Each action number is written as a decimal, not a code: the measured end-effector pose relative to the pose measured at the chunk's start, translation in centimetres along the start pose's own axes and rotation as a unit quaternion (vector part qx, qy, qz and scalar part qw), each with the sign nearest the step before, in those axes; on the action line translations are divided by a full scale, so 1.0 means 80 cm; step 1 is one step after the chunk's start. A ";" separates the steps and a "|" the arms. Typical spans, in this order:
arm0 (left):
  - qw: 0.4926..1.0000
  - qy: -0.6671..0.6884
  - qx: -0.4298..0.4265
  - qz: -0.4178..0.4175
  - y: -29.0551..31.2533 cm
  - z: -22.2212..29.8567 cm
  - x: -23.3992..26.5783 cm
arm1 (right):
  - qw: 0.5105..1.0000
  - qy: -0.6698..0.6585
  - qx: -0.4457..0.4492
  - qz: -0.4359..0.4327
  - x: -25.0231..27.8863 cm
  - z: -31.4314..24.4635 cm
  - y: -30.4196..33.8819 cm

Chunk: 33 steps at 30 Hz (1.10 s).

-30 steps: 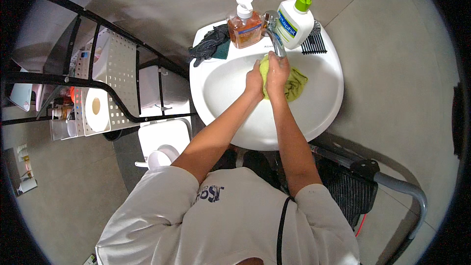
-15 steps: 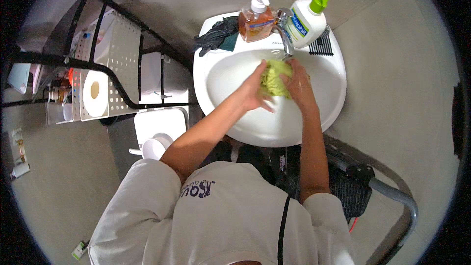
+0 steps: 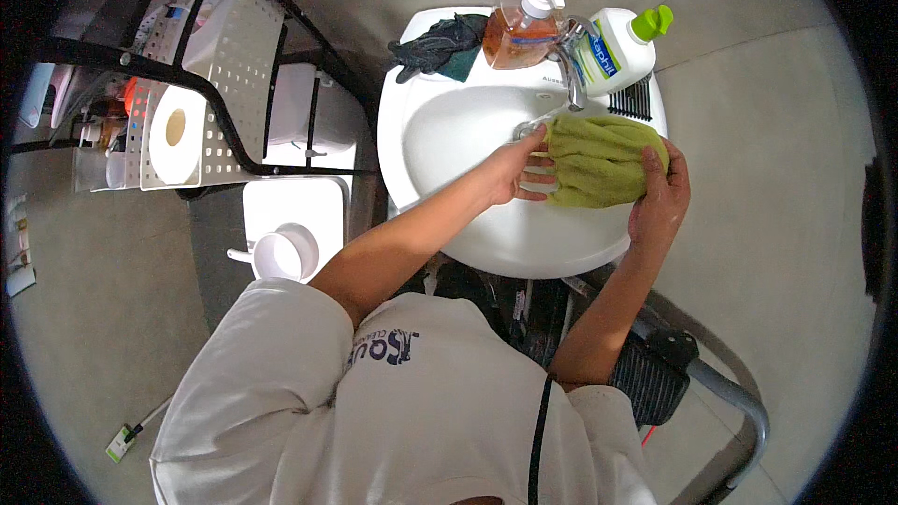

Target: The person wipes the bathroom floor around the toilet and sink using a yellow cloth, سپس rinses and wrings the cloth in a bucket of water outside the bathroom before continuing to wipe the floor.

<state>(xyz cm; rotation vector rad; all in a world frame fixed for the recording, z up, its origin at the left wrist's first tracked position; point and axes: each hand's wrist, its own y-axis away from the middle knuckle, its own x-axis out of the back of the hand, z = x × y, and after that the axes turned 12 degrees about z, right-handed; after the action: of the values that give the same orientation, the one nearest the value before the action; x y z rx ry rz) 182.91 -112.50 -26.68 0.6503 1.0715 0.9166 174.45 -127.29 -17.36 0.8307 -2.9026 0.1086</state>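
Note:
A yellow-green cloth (image 3: 603, 164) is stretched between my two hands over the right half of the white sink (image 3: 440, 159). My left hand (image 3: 516, 170) grips its left edge, thumb near the top corner and the other fingers along the side. My right hand (image 3: 662, 194) is closed on the opposite edge, with the thumb on top of the fabric. Just above the cloth is the chrome faucet (image 3: 572, 79), and water shows near its spout beside my left thumb. The cloth's underside is hidden.
Along the sink's back stand an amber soap pump bottle (image 3: 520, 36), a white lotion bottle (image 3: 613, 51), a black brush or comb (image 3: 633, 101) and dark gloves (image 3: 440, 45). Left are a black rack (image 3: 187, 75), a perforated basket (image 3: 238, 103) and a white dipper (image 3: 281, 252). A grey metal tube (image 3: 744, 402) curves at lower right.
The cloth, bunched between both hands under the faucet before, is now spread wide. My right hand has moved right and lower, and the whole view has shifted slightly.

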 end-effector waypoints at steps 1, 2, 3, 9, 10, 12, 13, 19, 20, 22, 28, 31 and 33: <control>1.000 0.001 0.002 0.000 -0.005 -0.007 0.003 | 1.000 -0.013 -0.005 0.006 -0.001 0.000 -0.001; 0.999 -0.022 -0.045 -0.001 -0.011 -0.015 0.006 | 1.000 -0.026 -0.011 0.013 -0.001 0.001 -0.001; 0.995 -0.043 -0.091 -0.002 -0.015 -0.023 0.007 | 1.000 -0.024 -0.011 0.013 -0.001 0.003 -0.002; 0.948 -0.093 -0.302 0.031 -0.053 -0.063 0.014 | 0.999 0.007 0.007 0.047 0.008 -0.005 -0.002; 0.949 -0.091 -0.301 0.031 -0.057 -0.063 0.020 | 0.998 -0.013 0.005 0.055 0.011 -0.009 0.001; 0.961 -0.040 -0.230 0.148 -0.062 -0.060 0.039 | 0.998 -0.032 0.001 0.061 0.018 -0.020 0.004; 0.955 -0.082 -0.228 0.173 -0.058 -0.054 0.046 | 0.998 -0.035 0.023 0.056 0.021 -0.029 0.006; 0.611 -0.511 -0.571 0.200 -0.078 -0.057 0.069 | 0.991 -0.017 0.107 0.078 0.033 -0.074 0.015; 0.624 -0.554 -0.539 0.114 -0.080 -0.037 0.055 | 0.989 -0.024 0.121 0.080 0.033 -0.078 0.017; 0.629 -0.610 -0.482 0.001 -0.093 0.000 0.016 | 0.987 -0.015 0.135 0.092 0.041 -0.090 0.017; 0.728 -0.532 -0.423 -0.082 -0.103 0.077 -0.033 | 0.987 -0.026 0.117 0.107 0.055 -0.097 0.021; 0.532 -0.562 -0.629 -0.073 -0.108 0.066 -0.030 | 0.987 -0.026 0.113 0.116 0.062 -0.092 0.022; 0.426 -0.539 -0.726 -0.041 -0.105 0.050 -0.020 | 0.987 -0.034 0.111 0.115 0.064 -0.089 0.023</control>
<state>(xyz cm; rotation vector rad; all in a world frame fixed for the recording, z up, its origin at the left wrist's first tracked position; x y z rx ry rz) 188.91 -118.09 -31.39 -0.4068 -1.0034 0.7307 169.84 -127.68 -9.68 0.5320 -3.0806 0.4402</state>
